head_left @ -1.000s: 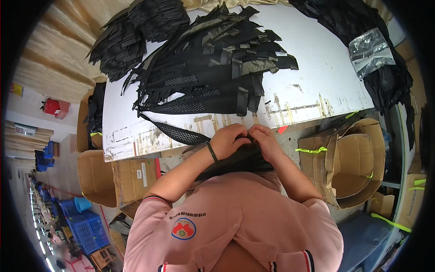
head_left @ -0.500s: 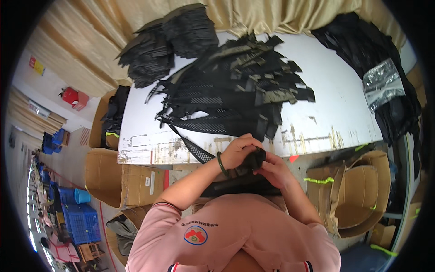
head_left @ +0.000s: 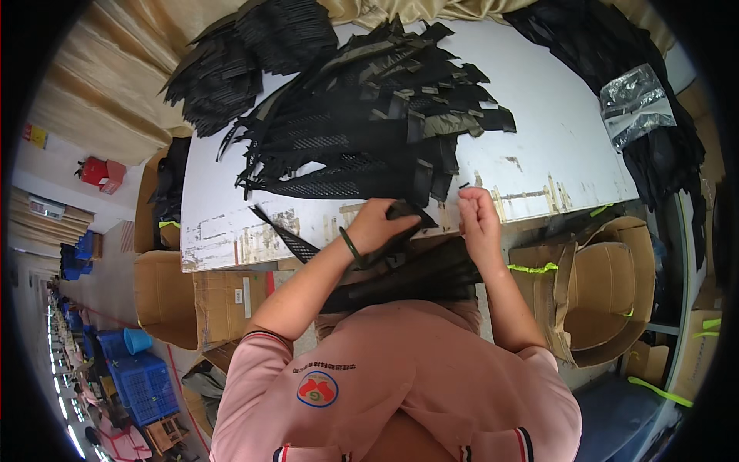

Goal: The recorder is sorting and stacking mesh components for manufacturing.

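At the table's front edge my left hand [head_left: 377, 227] is closed on a black mesh fabric strip [head_left: 283, 235], whose narrow end trails left over the table. The strip's other end bunches up under my fingers. To its right and apart from the strip, my right hand [head_left: 481, 219] is raised with its fingers pinched. A tiny dark bit shows at its fingertips, too small to name. Just beyond both hands lies a large heap of black mesh strips [head_left: 339, 142], some with olive-brown end pieces. More black fabric [head_left: 416, 273] lies across my lap.
Stacks of black pieces [head_left: 223, 77] stand at the table's far left. Black fabric with a clear plastic bag [head_left: 637, 108] on it hangs over the right end. Open cardboard boxes stand left [head_left: 165, 300] and right [head_left: 566, 300] below the white table [head_left: 539, 146].
My hands have come apart: the right one has let go of the strip and moved right. The left keeps the strip and has shifted left. The view has tilted slightly downward.
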### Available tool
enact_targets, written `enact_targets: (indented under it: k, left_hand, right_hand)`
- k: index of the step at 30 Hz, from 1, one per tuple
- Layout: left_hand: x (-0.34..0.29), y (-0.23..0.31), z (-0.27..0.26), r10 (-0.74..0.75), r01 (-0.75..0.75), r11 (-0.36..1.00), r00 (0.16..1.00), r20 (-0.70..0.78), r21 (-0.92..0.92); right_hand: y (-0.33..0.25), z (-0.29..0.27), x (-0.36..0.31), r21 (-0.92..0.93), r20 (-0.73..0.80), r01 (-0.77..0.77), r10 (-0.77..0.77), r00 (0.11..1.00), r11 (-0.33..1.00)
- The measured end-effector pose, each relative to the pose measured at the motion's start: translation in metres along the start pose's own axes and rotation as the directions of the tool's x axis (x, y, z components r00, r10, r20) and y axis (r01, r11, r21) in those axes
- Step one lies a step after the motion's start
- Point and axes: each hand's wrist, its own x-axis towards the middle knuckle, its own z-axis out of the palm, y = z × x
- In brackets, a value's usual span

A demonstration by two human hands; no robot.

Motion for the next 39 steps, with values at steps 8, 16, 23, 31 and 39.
enact_targets:
  k: [8,16,23,31,39]
  left_hand:
    - [-0.005,-0.006,0.005,-0.214,0.218,0.937,0.976,0.042,-0.273]
    - [-0.005,-0.006,0.012,-0.166,0.197,0.936,0.978,0.127,-0.292]
    - [-0.013,-0.004,0.006,-0.032,0.052,0.995,0.973,0.227,-0.08]
    - [-0.081,-0.064,-0.048,-0.444,0.223,0.872,0.735,0.513,0.435]
    - [-0.078,-0.048,-0.037,-0.393,0.071,0.735,0.855,0.338,0.675]
  right_hand:
    - [0.006,-0.007,0.002,-0.153,0.189,-0.007,0.036,0.981,0.988]
    - [-0.017,0.021,-0.016,0.011,0.348,-0.116,0.105,0.932,0.993]
    - [-0.007,0.006,-0.008,0.128,0.261,-0.237,0.198,0.945,0.963]
    - [0.04,-0.082,-0.058,-0.486,0.165,-0.046,0.143,0.976,0.873]
    - [0.011,-0.058,-0.029,-0.79,0.139,0.049,0.101,0.985,0.611]
